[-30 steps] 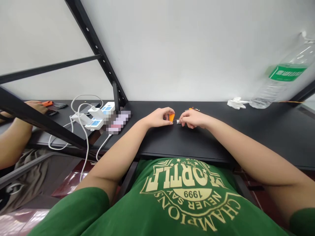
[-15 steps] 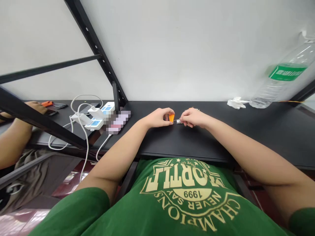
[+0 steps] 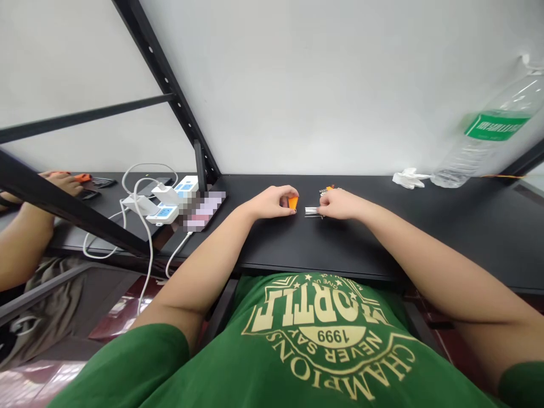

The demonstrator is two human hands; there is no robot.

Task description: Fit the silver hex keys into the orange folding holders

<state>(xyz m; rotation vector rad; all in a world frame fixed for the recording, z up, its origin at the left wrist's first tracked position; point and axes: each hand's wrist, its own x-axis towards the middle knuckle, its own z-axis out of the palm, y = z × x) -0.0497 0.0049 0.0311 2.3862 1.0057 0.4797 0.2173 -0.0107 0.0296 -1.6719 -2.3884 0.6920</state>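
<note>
My left hand (image 3: 276, 203) grips a small orange piece (image 3: 293, 204) between thumb and fingers, above the black table. Several thin silvery rods (image 3: 311, 212) lie side by side on the table, just right of that piece. Over their right end is my right hand (image 3: 338, 204), fingers pinched together and pointing down; whether it grips a rod is hidden. Behind its fingertips, more thin metal pieces and a bit of orange (image 3: 330, 188) show, partly covered by the hand.
On the left are a phone (image 3: 206, 211), a white power strip (image 3: 175, 199) with cables, and a black metal frame (image 3: 170, 96). Another person's hand (image 3: 63, 182) rests at far left. Crumpled tissue (image 3: 410, 178) and a large plastic bottle (image 3: 484, 136) stand at right.
My right hand has moved slightly right, away from the orange piece, and the thin rod between the hands no longer shows there. More of the rods on the table is visible.
</note>
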